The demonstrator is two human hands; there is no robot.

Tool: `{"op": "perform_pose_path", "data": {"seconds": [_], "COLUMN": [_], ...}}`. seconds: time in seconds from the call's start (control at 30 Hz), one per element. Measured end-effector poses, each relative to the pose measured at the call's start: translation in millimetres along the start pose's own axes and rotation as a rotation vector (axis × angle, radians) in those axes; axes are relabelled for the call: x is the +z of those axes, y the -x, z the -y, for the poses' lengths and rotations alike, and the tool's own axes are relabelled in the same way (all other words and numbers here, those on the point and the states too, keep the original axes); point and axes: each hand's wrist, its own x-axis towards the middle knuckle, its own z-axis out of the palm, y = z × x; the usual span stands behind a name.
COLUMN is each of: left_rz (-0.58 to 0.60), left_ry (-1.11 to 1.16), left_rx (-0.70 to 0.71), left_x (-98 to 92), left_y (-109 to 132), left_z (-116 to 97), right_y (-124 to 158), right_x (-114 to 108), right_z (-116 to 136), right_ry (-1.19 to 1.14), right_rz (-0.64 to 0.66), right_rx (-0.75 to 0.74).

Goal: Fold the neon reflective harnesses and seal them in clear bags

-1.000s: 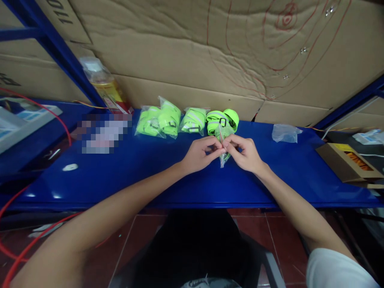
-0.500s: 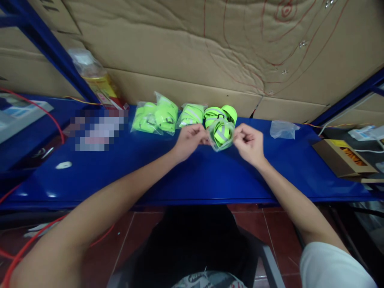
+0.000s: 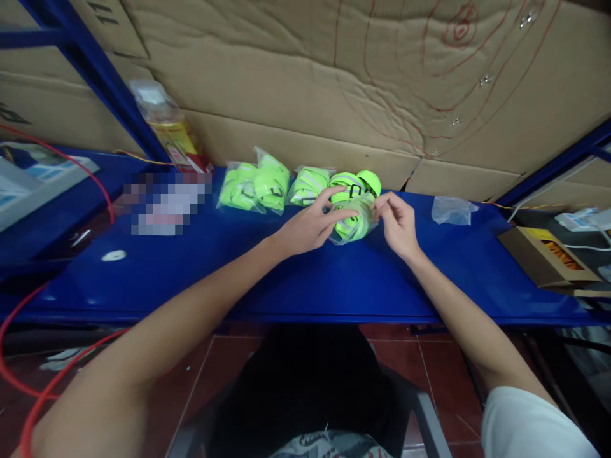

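A clear plastic bag with a rolled neon-green strap inside (image 3: 352,224) lies on the blue table (image 3: 305,286). My left hand (image 3: 310,224) reaches over its left side, fingers apart and touching it. At the bag's right edge my right hand (image 3: 397,222) pinches the clear plastic. Just behind is a loose neon-green strap roll (image 3: 344,184) with a black buckle. Bagged green straps (image 3: 271,183) stand to the left, and one more bagged strap (image 3: 309,184) sits nearer my left hand.
An empty clear bag (image 3: 453,210) lies right of my right hand. An open cardboard box (image 3: 544,257) is at the far right. A wrapped bottle (image 3: 174,137) stands at the back left by the cardboard wall. A white ring-like item (image 3: 114,256) lies on the left.
My left hand has gone from pinching the bag's left edge to spreading its fingers over the bag. The bag's opening has turned, and the view has shifted slightly.
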Motion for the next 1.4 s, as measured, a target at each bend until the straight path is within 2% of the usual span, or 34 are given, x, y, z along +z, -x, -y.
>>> {"op": "perform_pose_path", "data": {"seconds": [0.1,0.2,0.27,0.37,0.43,0.53,0.6,0.7,0.77,0.87,0.93,1.0,1.1,1.13,1.17,1.2,1.23,1.3,1.4], "left_rz": [0.151,0.217,0.213,0.18,0.145,0.055,-0.002,-0.023,-0.061,-0.18,-0.254,-0.343,-0.484,-0.515,-0.533,-0.534,-0.512,-0.38,-0.089], "left_ry": [-0.162,-0.317,-0.39,-0.447,-0.456,-0.42,-0.37,-0.24,-0.09,0.147,0.25,0.338,0.526,0.595,0.656,0.703,0.729,0.722,0.591], "left_rx": [-0.003,0.041,0.061,0.074,0.091,0.051,-0.051,-0.154,-0.15,-0.181,-0.248,-0.329,-0.496,-0.558,-0.609,-0.638,-0.643,-0.587,-0.41], "left_x": [-1.7,-1.0,-1.2,-1.8,-0.3,5.8,10.3,14.7,15.8,17.2,18.9,21.0,22.9,22.9,22.7,22.4,22.1,22.0,21.0], "left_y": [3,4,4,5,7,7,7,7,7,3,-2,-5,-7,-7,-6,-6,-5,-4,-1], "left_z": [2,4,7,11,11,5,2,3,5,9,12,17,31,35,37,38,37,28,11], "right_y": [-12,-18,-19,-19,-19,-20,-21,-20,-19,-22,-29,-40,-59,-64,-67,-69,-69,-64,-44], "right_x": [-16,-28,-29,-25,-24,-27,-29,-30,-30,-36,-48,-68,-106,-118,-127,-134,-136,-128,-91], "right_z": [-26,-43,-45,-35,-24,-13,-11,-17,-23,-32,-39,-46,-58,-61,-63,-64,-64,-61,-47], "right_ry": [0.212,0.376,0.264,-0.041,-0.21,-0.394,-0.395,-0.267,-0.237,-0.255,-0.262,-0.287,-0.315,-0.31,-0.301,-0.285,-0.264,-0.222,-0.173], "right_rz": [-0.022,0.064,0.113,0.145,0.137,0.16,0.161,0.098,0.097,0.101,-0.003,-0.178,-0.52,-0.696,-0.806,-0.865,-0.869,-0.73,-0.434], "right_rx": [0.163,0.331,0.412,0.494,0.481,0.377,0.271,0.117,0.125,0.223,0.229,0.195,0.179,0.221,0.266,0.276,0.261,0.166,0.073]}}
